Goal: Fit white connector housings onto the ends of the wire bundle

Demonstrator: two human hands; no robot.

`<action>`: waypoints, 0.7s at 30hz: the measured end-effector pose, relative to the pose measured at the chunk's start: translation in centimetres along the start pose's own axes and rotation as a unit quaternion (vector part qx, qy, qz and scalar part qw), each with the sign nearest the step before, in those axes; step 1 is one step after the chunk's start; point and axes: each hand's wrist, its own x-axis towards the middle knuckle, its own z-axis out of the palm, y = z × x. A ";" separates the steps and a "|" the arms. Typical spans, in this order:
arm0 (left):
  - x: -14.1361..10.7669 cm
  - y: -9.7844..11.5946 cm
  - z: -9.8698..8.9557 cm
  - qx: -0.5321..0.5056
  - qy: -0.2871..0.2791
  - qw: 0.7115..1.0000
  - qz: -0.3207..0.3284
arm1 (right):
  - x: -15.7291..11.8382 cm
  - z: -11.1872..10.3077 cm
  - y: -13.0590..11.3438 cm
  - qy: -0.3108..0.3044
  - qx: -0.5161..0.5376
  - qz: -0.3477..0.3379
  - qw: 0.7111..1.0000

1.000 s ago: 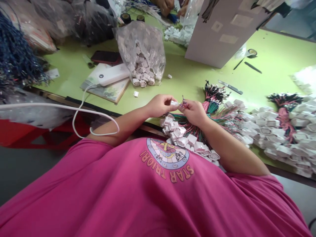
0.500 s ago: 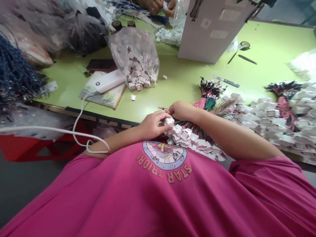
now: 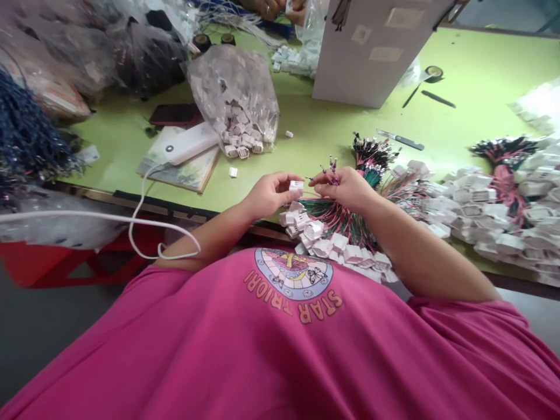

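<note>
Between the thumb and fingers of my left hand (image 3: 268, 195) is a white plastic connector housing (image 3: 296, 188). Just to its right, my right hand (image 3: 347, 189) pinches several thin wires (image 3: 331, 169) whose metal-tipped ends stick up above the fingers. Below both hands lies a bundle of pink and green wires (image 3: 343, 224), with many white connector housings (image 3: 321, 248) along the table edge. Another wire bundle with black ends (image 3: 371, 153) lies beyond my right wrist. Whether a wire sits inside the held housing is too small to tell.
An open plastic bag of white housings (image 3: 238, 87) stands ahead, left of a grey box (image 3: 371, 58). A power bank (image 3: 192, 144) with a white cable lies on a booklet (image 3: 205, 169). A craft knife (image 3: 400, 140) and more bundles (image 3: 503, 181) are at right. Another person's hands (image 3: 271, 8) work opposite.
My right hand has turned and drawn back to the right, so the wire ends now point up. My left hand has lifted slightly away from the pile with the housing.
</note>
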 end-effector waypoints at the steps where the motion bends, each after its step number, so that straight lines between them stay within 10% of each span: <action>1: 0.4 -0.4 0.1 -0.056 0.000 0.998 -0.012 | -0.2 0.1 -0.1 0.006 0.015 0.006 1.000; 7: 1.2 -1.7 0.8 -0.230 -0.021 0.972 -0.031 | -0.7 0.5 0.3 0.068 0.080 0.025 0.994; 21: 1.0 -1.4 0.8 -0.227 -0.035 0.970 -0.082 | -1.1 1.2 0.9 0.149 -0.052 -0.054 0.986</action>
